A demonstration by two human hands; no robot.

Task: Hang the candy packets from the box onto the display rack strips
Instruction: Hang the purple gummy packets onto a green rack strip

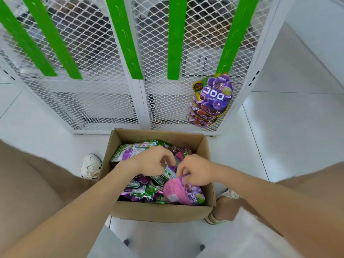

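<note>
1. In the box [158, 211] on the floor, both hands reach among packets [141, 190].
2. Fingers [168, 159] of the left hand [150, 161] pinch one packet [170, 172]; the right hand [197, 171] grips a pink-backed packet [176, 192].
3. Hung packets [214, 97] dangle from the right strip [236, 34].

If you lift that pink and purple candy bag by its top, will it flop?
Probably a little: the pink and purple bag, pinched by the right hand, looks like soft, puffy foil. Likely light, since several hung packets dangle from one green strip. Its glossy skin may be slippery.
</note>
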